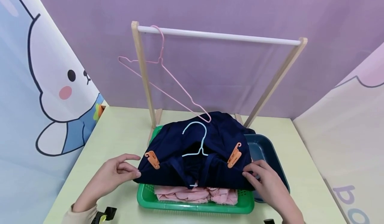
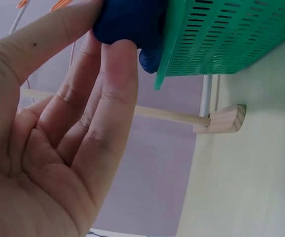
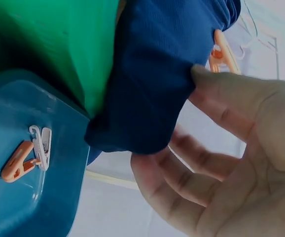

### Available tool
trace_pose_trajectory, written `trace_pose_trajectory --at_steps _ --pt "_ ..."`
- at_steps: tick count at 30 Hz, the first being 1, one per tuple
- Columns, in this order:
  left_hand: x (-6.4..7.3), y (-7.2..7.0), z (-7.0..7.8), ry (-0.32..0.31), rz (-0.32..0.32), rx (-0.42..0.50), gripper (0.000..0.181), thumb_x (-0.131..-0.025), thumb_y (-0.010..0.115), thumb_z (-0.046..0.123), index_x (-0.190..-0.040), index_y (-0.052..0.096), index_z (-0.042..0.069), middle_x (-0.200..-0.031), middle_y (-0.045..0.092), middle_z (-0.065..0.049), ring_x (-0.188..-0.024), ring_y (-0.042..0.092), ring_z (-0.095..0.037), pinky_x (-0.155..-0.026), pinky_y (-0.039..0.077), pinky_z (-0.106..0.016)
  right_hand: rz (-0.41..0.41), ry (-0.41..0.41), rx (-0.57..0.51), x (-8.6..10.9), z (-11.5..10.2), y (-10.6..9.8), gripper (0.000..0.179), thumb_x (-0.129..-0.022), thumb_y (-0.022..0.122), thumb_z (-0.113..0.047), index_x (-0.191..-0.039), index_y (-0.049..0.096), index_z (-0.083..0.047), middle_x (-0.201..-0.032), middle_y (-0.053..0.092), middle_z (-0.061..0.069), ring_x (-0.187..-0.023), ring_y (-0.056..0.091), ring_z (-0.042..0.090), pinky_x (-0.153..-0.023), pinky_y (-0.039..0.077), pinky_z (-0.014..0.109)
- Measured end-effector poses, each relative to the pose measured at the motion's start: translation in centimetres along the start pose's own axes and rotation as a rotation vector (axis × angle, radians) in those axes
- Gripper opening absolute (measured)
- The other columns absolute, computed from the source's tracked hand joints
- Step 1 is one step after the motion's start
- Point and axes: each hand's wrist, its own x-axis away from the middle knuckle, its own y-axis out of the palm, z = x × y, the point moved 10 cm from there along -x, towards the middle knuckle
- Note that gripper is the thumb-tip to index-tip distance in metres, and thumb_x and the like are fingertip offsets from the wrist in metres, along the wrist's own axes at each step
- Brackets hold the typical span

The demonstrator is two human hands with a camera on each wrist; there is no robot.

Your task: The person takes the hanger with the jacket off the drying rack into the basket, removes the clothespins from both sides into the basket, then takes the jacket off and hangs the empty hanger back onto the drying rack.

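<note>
Navy cloth makes up the garment [image 1: 217, 137], which lies spread over the green basket [image 1: 195, 208] on the desk [image 1: 120, 130], its near edge drawn out between two hands. The left hand [image 1: 115, 170] pinches its left corner between thumb and fingertips; the right hand [image 1: 267, 180] pinches the right corner likewise, thumb on one side of the cloth and fingers on the other.

A blue hanger [image 1: 202, 148] sits inside the garment, its hook and part of its shoulders showing at the neck opening. One orange clip [image 1: 153, 160] is on the garment near the left hand, a second orange clip [image 1: 234, 155] near the right.

Pink cloth [image 1: 183, 194] lies in the basket, below the garment's near edge. Beside the basket on the right stands a dark blue tray [image 1: 258, 147], holding another orange clip [image 3: 18, 160] and a white clip [image 3: 46, 148], which touch.

Behind, a wooden rack has a white bar [image 1: 219, 35], with a pink hanger [image 1: 161, 59] hooked near its left end.
</note>
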Motion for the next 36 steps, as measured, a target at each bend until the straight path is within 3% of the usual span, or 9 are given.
trace_pose_trajectory --at_steps 7,14,23,33,36 --pt "-0.4 0.0 -0.4 -0.011 -0.032 0.005 0.056 -0.088 0.079 0.026 -0.135 0.057 0.004 -0.093 0.075 -0.002 -0.088 0.07 -0.021 -0.075 0.056 -0.033 -0.045 -0.008 -0.12 -1.4 0.5 -0.5 0.013 -0.089 0.077 -0.013 -0.097 0.073 -0.023 -0.096 0.062 -0.009 -0.078 0.057 0.003 -0.061 0.054 0.024" --pt "-0.6 0.1 -0.3 -0.017 -0.061 0.009 0.055 -0.09 0.077 0.026 -0.134 0.056 0.002 -0.094 0.075 -0.004 -0.089 0.07 -0.024 -0.076 0.056 -0.034 -0.096 0.035 -0.368 -3.4 1.4 0.0 0.023 -0.096 0.07 -0.013 -0.119 0.069 -0.013 -0.113 0.062 0.004 -0.089 0.061 0.01 -0.066 0.055 0.026" --pt "-0.7 -0.1 -0.3 -0.011 -0.042 -0.013 0.053 -0.09 0.077 0.026 -0.133 0.057 0.002 -0.092 0.075 -0.002 -0.089 0.07 -0.023 -0.077 0.056 -0.034 -0.175 0.114 -0.674 -4.8 2.6 1.2 0.026 -0.101 0.062 -0.011 -0.123 0.066 0.001 -0.126 0.057 0.017 -0.092 0.063 0.025 -0.073 0.057 0.031" --pt "-0.6 -0.3 -0.2 -0.019 -0.024 -0.034 0.052 -0.089 0.078 0.026 -0.132 0.058 0.005 -0.091 0.075 0.0 -0.088 0.07 -0.021 -0.078 0.055 -0.035 -0.2 0.147 -0.743 -4.9 2.8 1.5 0.028 -0.101 0.061 -0.01 -0.123 0.063 0.007 -0.121 0.06 0.007 -0.09 0.063 0.029 -0.075 0.057 0.031" --pt "-0.6 -0.3 -0.1 -0.015 -0.024 -0.034 0.052 -0.089 0.078 0.026 -0.132 0.058 0.005 -0.091 0.075 0.0 -0.088 0.07 -0.022 -0.077 0.055 -0.034 -0.208 0.144 -0.75 -4.9 2.7 1.6 0.028 -0.102 0.06 -0.01 -0.123 0.063 0.007 -0.122 0.058 0.01 -0.094 0.062 0.027 -0.077 0.057 0.03"
